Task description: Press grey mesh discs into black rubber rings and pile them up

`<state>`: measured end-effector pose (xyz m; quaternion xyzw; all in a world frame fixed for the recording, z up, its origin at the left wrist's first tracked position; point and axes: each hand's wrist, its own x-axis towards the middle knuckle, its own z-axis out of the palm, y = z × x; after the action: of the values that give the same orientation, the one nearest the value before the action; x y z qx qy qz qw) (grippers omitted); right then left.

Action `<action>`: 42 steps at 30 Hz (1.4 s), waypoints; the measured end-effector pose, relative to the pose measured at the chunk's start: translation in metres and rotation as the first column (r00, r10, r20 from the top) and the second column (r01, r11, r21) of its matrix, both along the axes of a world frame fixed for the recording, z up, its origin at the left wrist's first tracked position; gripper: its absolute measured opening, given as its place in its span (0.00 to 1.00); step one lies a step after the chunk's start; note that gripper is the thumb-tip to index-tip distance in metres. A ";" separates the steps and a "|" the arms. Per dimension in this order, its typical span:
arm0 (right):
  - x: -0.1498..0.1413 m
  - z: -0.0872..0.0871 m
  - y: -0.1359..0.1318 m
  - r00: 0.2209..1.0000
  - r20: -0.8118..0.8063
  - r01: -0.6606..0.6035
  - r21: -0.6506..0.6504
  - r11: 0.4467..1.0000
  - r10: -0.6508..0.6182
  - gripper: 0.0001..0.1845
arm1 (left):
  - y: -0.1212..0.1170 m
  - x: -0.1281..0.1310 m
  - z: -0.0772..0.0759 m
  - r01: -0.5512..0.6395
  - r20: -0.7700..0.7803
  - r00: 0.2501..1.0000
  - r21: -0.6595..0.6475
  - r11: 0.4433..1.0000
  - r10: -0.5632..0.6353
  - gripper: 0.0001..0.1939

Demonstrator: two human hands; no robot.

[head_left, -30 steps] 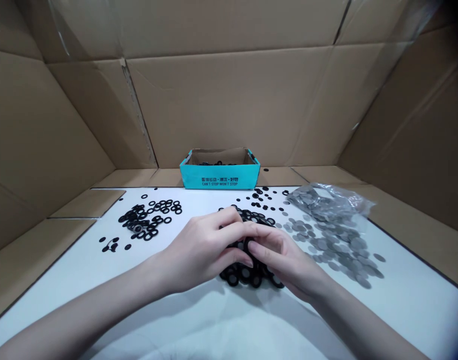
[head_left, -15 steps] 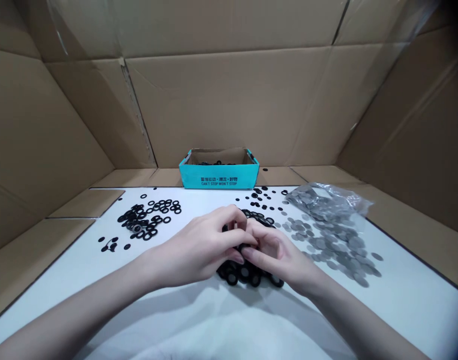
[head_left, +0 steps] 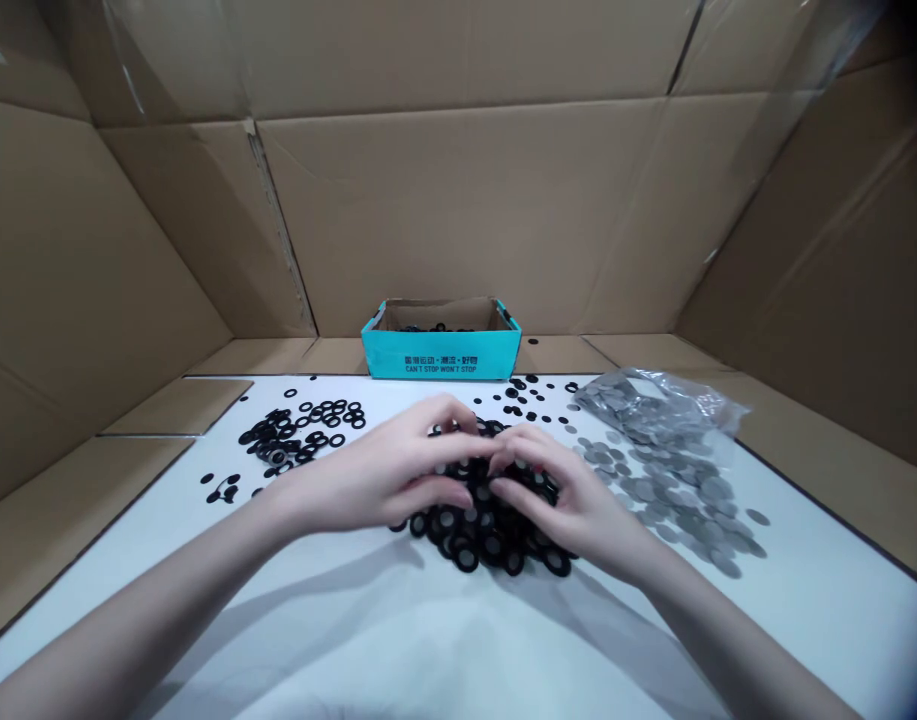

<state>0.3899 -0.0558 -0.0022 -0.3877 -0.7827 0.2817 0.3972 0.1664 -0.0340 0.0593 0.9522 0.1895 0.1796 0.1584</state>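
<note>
My left hand [head_left: 383, 475] and my right hand [head_left: 570, 500] lie curved over a heap of black rings with grey centres [head_left: 488, 545], their fingertips on it and almost meeting. Whether either hand holds a ring is hidden by the fingers. To the left of my left hand is a loose pile of plain black rubber rings [head_left: 297, 440]. Grey metal discs [head_left: 675, 490] are spread to the right of my right hand.
A teal cardboard box [head_left: 441, 358] with black rings inside stands at the back of the white table. Small black discs [head_left: 522, 395] lie before it, and a clear plastic bag of grey discs [head_left: 645, 403] lies at back right. Cardboard walls surround the table.
My hands have dropped from above the heap and spread apart onto it. More of the heap now shows, and it reaches further left.
</note>
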 end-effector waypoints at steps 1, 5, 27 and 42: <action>0.003 0.000 0.003 0.996 0.047 0.067 0.035 0.997 -0.069 0.05 | 0.004 -0.005 0.001 -0.047 0.014 0.999 0.007 0.999 0.047 0.18; 0.012 -0.005 0.014 0.969 0.132 0.208 0.036 0.978 -0.211 0.02 | 0.019 -0.023 0.004 -0.231 0.023 0.973 0.030 0.972 0.231 0.16; 0.064 -0.008 0.012 0.733 0.050 0.624 0.347 0.700 -0.678 0.27 | 0.093 -0.174 -0.052 -0.818 -0.346 0.470 0.173 0.548 0.812 0.27; 0.124 -0.052 0.018 0.542 0.528 0.570 0.340 0.748 -0.654 0.16 | 0.103 -0.195 -0.062 -0.850 -0.425 0.435 0.095 0.517 0.793 0.20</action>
<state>0.5143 -0.0373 -0.0541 -0.6798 -0.6978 -0.0687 0.2150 -0.0285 0.0690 -0.0027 0.7396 0.6693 0.0129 0.0694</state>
